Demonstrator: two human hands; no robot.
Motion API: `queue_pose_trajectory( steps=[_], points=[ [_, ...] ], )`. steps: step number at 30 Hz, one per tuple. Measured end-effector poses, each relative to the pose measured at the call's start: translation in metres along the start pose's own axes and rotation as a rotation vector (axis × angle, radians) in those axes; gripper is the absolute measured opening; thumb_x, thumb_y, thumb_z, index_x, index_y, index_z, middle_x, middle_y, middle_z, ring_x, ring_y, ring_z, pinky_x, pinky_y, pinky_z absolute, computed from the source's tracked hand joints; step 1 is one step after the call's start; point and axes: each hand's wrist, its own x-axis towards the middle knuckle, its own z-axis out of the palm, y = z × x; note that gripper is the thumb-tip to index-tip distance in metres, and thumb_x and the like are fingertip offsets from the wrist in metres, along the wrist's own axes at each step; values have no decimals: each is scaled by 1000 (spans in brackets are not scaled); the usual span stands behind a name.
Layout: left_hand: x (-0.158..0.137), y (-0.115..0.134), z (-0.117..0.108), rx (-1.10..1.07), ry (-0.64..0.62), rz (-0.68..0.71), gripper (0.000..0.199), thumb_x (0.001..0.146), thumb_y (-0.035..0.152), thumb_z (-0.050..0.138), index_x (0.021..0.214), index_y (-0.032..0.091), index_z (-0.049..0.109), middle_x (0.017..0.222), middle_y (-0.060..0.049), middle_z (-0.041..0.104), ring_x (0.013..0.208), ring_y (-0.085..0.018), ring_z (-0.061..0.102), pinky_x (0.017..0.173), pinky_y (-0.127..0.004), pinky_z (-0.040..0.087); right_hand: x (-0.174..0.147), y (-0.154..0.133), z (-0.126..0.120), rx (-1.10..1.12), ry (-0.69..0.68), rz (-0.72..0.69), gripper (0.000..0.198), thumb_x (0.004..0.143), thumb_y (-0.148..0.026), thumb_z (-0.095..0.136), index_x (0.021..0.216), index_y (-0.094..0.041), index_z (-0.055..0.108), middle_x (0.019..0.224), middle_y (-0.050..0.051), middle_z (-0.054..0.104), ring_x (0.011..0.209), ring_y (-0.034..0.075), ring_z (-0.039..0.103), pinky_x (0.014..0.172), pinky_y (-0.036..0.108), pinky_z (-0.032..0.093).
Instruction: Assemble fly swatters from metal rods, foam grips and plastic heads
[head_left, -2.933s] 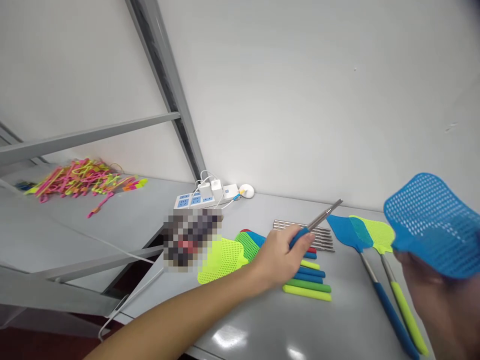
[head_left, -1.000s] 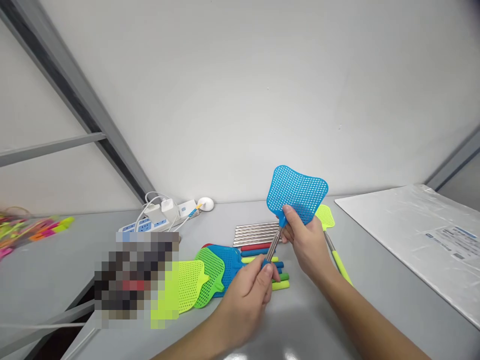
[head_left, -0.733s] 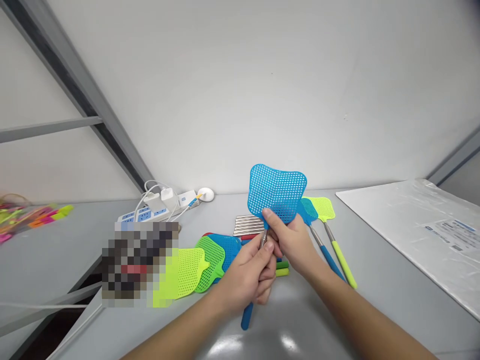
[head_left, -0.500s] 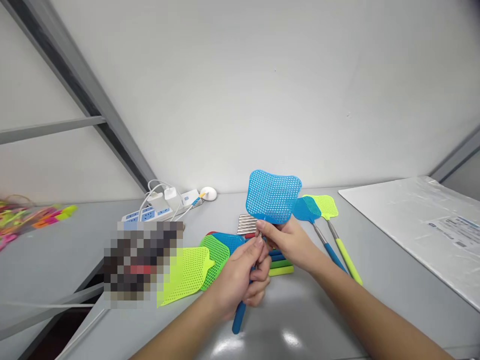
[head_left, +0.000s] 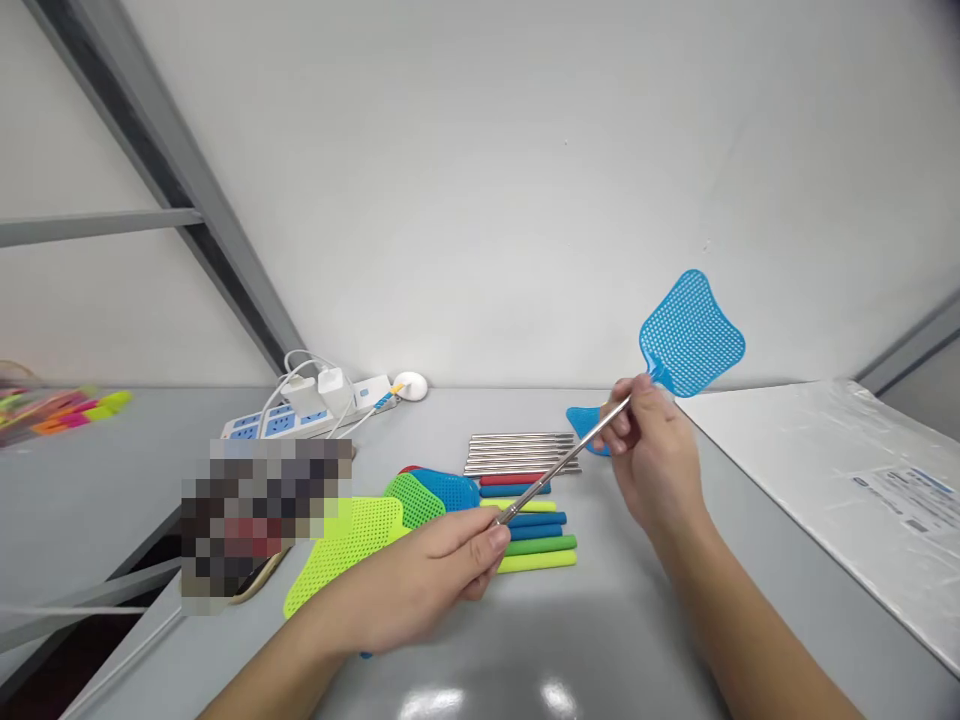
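A blue fly swatter (head_left: 691,335) is held up between both hands, its metal telescopic rod stretched out at a slant. My right hand (head_left: 660,450) pinches the rod just below the blue mesh head. My left hand (head_left: 442,570) is closed around the lower end, hiding most of the handle; a bit of blue shows beneath it. Several metal rods (head_left: 517,452) lie side by side behind the hands. Coloured handle grips (head_left: 540,546) in red, blue, green and yellow lie in front of them. To their left are loose mesh heads: yellow (head_left: 352,545), green (head_left: 415,502) and blue (head_left: 448,487).
Another blue swatter head (head_left: 583,420) lies partly behind my right hand. A white wrapped panel (head_left: 840,470) covers the right side. At the back left sit a power strip (head_left: 281,422) with white plugs and a white round device (head_left: 411,386). A blurred-out object (head_left: 262,520) lies in front.
My hands have moved apart, and the swatter's rod now stretches long between them. The blue head has gone up and to the right, tilting over.
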Motion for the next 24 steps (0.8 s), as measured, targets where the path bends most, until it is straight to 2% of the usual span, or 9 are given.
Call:
queue_pose_trajectory(
  steps=[4,6,8,11,14,17,20,22,24],
  points=[
    [-11,5,6,226,232,168,33,95,49,49,77,24,63,69,0,56,62,-17,48,52,-24,31,-31,8,9,-77,-325,134,31,93,-50,58,84,-21,65,56,-5,47,51,10,46,54,25,43],
    [-17,9,12,387,367,239,31,95,45,51,73,26,62,64,1,57,57,-18,48,50,-25,26,-47,4,11,-67,-363,126,33,95,-49,55,82,-20,66,58,-3,49,53,10,47,55,26,44],
    [-24,13,18,537,448,265,32,95,44,52,69,26,58,54,3,52,48,-17,41,47,-26,20,-60,-6,8,-40,-277,91,33,94,-49,56,81,-20,66,59,-4,47,52,9,46,54,26,45],
    [-43,16,21,702,429,255,33,95,45,51,68,27,57,53,3,52,45,-17,42,47,-27,18,-66,-28,-11,43,-16,21,28,91,-44,63,78,-19,64,58,-6,38,50,8,40,53,25,45],
    [-69,14,11,811,362,247,28,94,45,53,72,28,62,61,1,61,50,-19,51,49,-27,22,-60,-52,-54,168,281,-58,24,89,-35,67,73,-19,60,60,-7,31,50,7,32,47,21,39],
    [-94,5,-1,912,316,196,29,94,46,52,74,28,61,64,1,63,53,-19,54,51,-27,24,-55,-72,-103,292,465,-185,30,91,-26,64,64,-20,54,59,-6,27,46,6,23,40,24,28],
    [-113,-6,-4,1006,320,135,35,96,48,47,70,27,57,63,3,61,54,-18,54,53,-27,26,-61,-80,-130,302,501,-171,30,95,-26,59,65,-21,57,60,-5,30,47,7,25,41,31,26],
    [-123,-13,-3,1082,391,159,37,98,48,44,71,26,57,66,2,62,59,-19,56,56,-27,30,-71,-79,-131,300,487,-143,28,94,-29,60,67,-21,58,59,-5,28,47,8,26,41,32,26],
    [-133,-20,-1,1173,511,255,37,99,47,41,75,26,61,72,0,64,66,-20,58,63,-29,33,-85,-75,-124,291,464,-126,27,93,-36,60,70,-21,57,58,-6,26,47,9,25,41,29,27]
  ],
)
